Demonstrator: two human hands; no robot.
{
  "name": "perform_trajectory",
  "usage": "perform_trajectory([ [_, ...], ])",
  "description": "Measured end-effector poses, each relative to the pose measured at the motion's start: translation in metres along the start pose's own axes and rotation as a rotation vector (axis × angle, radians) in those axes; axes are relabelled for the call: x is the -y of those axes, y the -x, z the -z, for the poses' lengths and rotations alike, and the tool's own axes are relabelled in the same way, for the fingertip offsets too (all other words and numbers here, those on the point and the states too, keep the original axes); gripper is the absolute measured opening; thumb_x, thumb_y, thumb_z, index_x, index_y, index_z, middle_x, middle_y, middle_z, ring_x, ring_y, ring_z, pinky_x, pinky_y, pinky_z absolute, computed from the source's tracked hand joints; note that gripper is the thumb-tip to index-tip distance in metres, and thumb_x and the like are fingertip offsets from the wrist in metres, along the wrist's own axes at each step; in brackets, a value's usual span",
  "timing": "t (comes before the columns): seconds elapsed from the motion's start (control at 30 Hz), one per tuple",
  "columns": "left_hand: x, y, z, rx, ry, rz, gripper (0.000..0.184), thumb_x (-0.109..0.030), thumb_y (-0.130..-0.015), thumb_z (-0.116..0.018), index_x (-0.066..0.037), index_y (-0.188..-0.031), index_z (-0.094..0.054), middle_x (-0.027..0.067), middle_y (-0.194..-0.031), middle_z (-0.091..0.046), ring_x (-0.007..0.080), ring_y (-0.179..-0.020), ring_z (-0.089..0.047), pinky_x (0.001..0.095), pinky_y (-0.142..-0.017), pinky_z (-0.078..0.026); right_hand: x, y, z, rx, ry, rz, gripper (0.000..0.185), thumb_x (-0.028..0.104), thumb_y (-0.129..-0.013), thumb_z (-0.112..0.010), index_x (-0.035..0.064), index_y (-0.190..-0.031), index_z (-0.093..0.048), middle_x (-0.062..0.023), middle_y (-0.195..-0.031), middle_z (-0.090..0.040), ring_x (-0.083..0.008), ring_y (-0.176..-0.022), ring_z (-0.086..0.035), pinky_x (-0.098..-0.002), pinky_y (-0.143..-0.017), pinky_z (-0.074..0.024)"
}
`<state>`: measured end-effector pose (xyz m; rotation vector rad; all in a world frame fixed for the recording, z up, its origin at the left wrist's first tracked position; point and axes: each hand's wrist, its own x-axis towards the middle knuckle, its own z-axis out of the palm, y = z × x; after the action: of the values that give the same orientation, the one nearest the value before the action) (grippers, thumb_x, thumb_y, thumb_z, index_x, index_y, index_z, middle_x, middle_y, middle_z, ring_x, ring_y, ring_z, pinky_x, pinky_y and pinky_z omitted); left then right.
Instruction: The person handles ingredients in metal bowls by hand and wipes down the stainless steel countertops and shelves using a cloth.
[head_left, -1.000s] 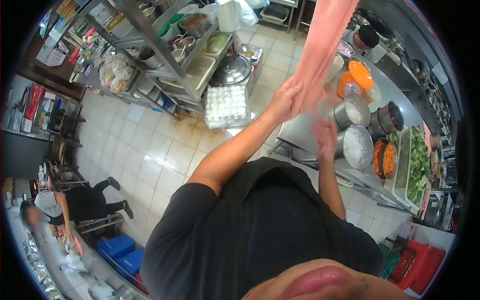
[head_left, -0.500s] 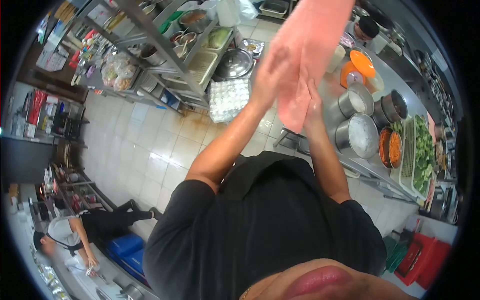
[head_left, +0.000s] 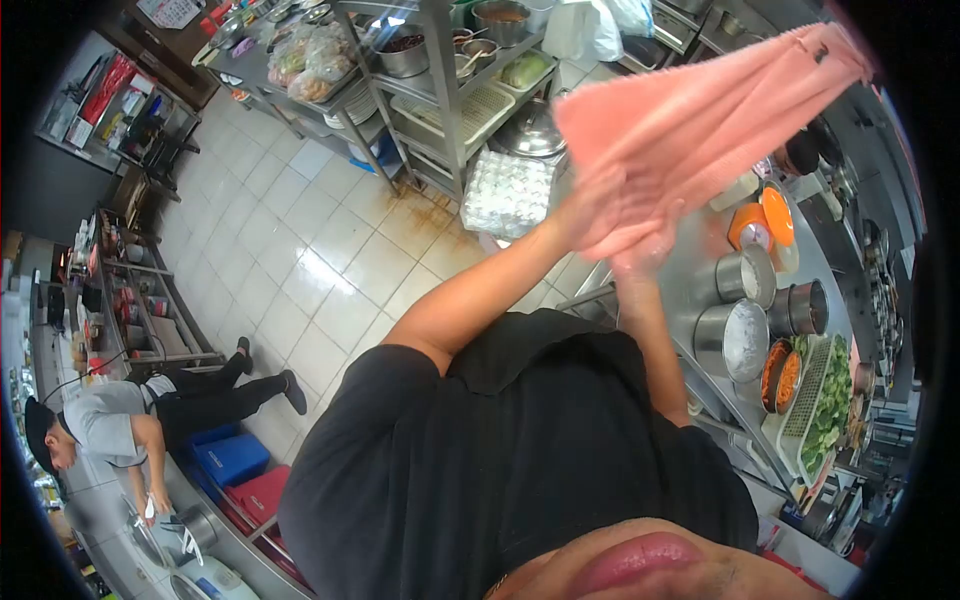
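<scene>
Pink cloth (head_left: 700, 135): far end softened by blur, inner layers hidden in folds. Left hand (head_left: 598, 205): smeared, finger outlines lost against the cloth; hold indistinct. Right hand (head_left: 645, 252): likewise blurred, finger positions unclear. Domed steel lid (head_left: 530, 130): right side concealed behind the cloth. Dark cap (head_left: 800, 155), beyond the worktop: partly covered by the cloth, wearer largely hidden. Wall notice (head_left: 170, 12): cut by the top edge, lettering too small to read. White plastic bag (head_left: 590, 35): cropped above. Filled clear bags (head_left: 308, 62): contents indistinct. Small white item (head_left: 150, 505) at a co-worker's hands: too small to identify. Red container (head_left: 262, 495): partly behind the black sleeve (head_left: 340, 470).
</scene>
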<state>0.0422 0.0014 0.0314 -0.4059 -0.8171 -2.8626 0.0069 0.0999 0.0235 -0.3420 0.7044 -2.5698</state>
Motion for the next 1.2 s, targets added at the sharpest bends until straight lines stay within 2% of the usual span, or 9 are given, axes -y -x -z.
perform_trajectory([
  [0.13,0.004,0.097,0.147,-0.424,-0.522,0.417,0.047,-0.031,-0.094,-0.052,-0.005,-0.133,-0.043,0.0100,-0.119,-0.057,0.0211,-0.105,-0.057,0.0336,-0.089,-0.046,-0.007,-0.005,0.110,-0.199,0.406,-0.020,0.058,0.042,-0.094,-0.049,0.0042,-0.136,-0.037,-0.0092,-0.127,-0.049,-0.0249,-0.117,-0.048,-0.0420,-0.100,-0.0373],
  [0.23,0.001,0.200,0.265,-0.733,-0.966,0.499,0.031,-0.031,-0.089,-0.057,-0.007,-0.109,-0.062,-0.0013,-0.082,-0.058,0.0089,-0.069,-0.051,0.0234,-0.059,-0.041,-0.025,0.021,0.190,-0.431,0.991,-0.242,0.051,0.025,-0.091,-0.061,0.0010,-0.132,-0.044,-0.0064,-0.107,-0.059,-0.0165,-0.093,-0.058,-0.0324,-0.081,-0.0487],
  [0.3,0.001,0.287,0.338,-0.899,-1.200,0.432,0.029,-0.030,-0.087,-0.059,-0.006,-0.103,-0.062,0.0010,-0.079,-0.058,0.0102,-0.068,-0.052,0.0255,-0.055,-0.042,-0.036,0.044,0.181,-0.419,0.927,-0.316,0.047,0.019,-0.087,-0.065,-0.0007,-0.127,-0.049,-0.0053,-0.097,-0.060,-0.0129,-0.084,-0.058,-0.0279,-0.072,-0.0481],
  [0.4,-0.009,0.381,0.380,-1.065,-1.347,0.640,0.028,-0.026,-0.084,-0.058,-0.004,-0.100,-0.063,0.0053,-0.079,-0.061,0.0127,-0.069,-0.055,0.0293,-0.057,-0.046,-0.057,0.024,0.183,-0.292,1.046,-0.305,0.042,0.015,-0.085,-0.066,-0.0022,-0.121,-0.053,-0.0048,-0.090,-0.061,-0.0108,-0.077,-0.057,-0.0257,-0.067,-0.0474],
  [0.47,-0.023,0.402,0.363,-0.940,-1.601,0.811,0.039,-0.032,-0.082,-0.057,0.001,-0.100,-0.066,0.0223,-0.105,-0.063,0.0365,-0.103,-0.058,0.0419,-0.091,-0.044,-0.074,-0.014,0.187,-0.207,1.141,-0.212,0.034,0.012,-0.084,-0.066,-0.0039,-0.114,-0.058,-0.0063,-0.089,-0.063,-0.0111,-0.076,-0.057,-0.0254,-0.068,-0.0477],
  [0.67,-0.026,0.424,0.387,-1.228,-1.301,0.835,0.036,-0.031,-0.083,-0.058,-0.001,-0.102,-0.065,0.0189,-0.097,-0.066,0.0311,-0.090,-0.063,0.0400,-0.079,-0.050,-0.147,-0.207,0.145,0.087,1.182,0.085,0.037,0.015,-0.083,-0.068,-0.0019,-0.114,-0.060,-0.0084,-0.091,-0.066,-0.0120,-0.080,-0.060,-0.0260,-0.072,-0.0491],
  [0.8,-0.065,0.336,0.334,-1.321,-1.059,0.850,0.035,-0.025,-0.085,-0.056,-0.003,-0.111,-0.061,0.0092,-0.084,-0.064,0.0139,-0.062,-0.058,0.0281,-0.053,-0.047,-0.195,-0.331,0.093,0.171,1.087,0.100,0.040,0.015,-0.082,-0.069,0.0013,-0.118,-0.060,-0.0072,-0.086,-0.067,-0.0104,-0.076,-0.059,-0.0248,-0.071,-0.0485],
  [0.97,-0.099,0.273,0.334,-1.521,-0.996,0.669,0.038,-0.025,-0.085,-0.057,-0.003,-0.115,-0.058,0.0093,-0.091,-0.064,0.0152,-0.068,-0.060,0.0292,-0.055,-0.047,-0.246,-0.436,0.045,0.335,1.255,0.067,0.046,0.018,-0.079,-0.067,0.0070,-0.122,-0.058,-0.0119,-0.087,-0.068,-0.0199,-0.077,-0.064,-0.0311,-0.074,-0.0501],
  [1.2,-0.100,0.244,0.362,-1.501,-0.929,0.717,0.039,-0.025,-0.085,-0.057,-0.002,-0.116,-0.058,0.0093,-0.090,-0.064,0.0145,-0.068,-0.060,0.0279,-0.055,-0.046,-0.301,-0.498,0.056,0.422,1.438,0.097,0.025,0.018,-0.081,-0.062,0.0082,-0.103,-0.068,-0.0166,-0.095,-0.066,-0.0346,-0.089,-0.063,-0.0391,-0.078,-0.0499],
])
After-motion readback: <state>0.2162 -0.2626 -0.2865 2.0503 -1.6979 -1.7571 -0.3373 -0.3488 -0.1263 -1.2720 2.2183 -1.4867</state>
